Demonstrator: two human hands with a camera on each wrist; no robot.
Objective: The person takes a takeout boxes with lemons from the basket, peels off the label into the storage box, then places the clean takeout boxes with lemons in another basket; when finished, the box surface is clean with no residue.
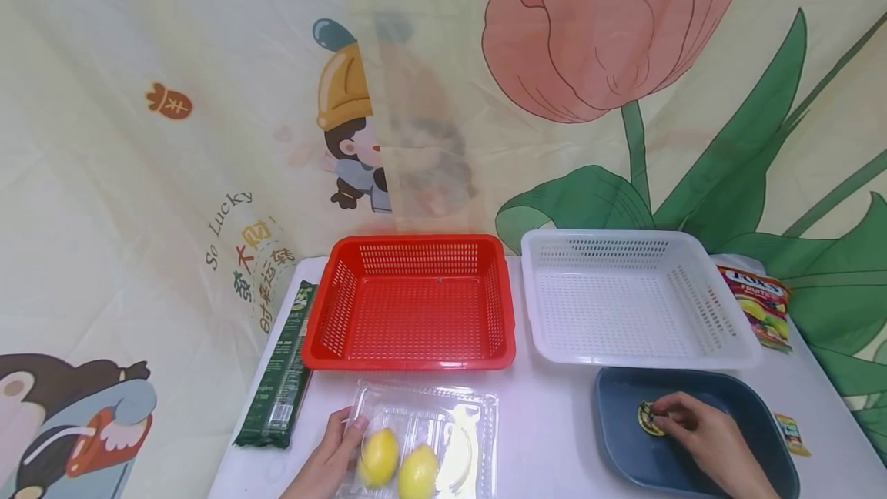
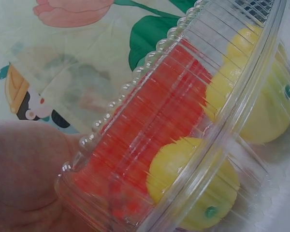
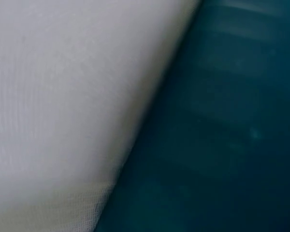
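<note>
My left hand grips the left edge of a clear plastic clamshell box, thumb on top. Inside the box lie yellow lemons, which also show through the ribbed plastic in the left wrist view, where my palm is beside the box wall. My right hand reaches into a dark blue tray and pinches a small round disc with a black and gold pattern; its exact kind is unclear. The right wrist view holds only the tray and blurred white cloth.
A red basket and a white basket stand side by side behind. A long dark green packet lies at the left. A fruit candy bag and a small yellow sachet lie at the right. A printed curtain hangs behind.
</note>
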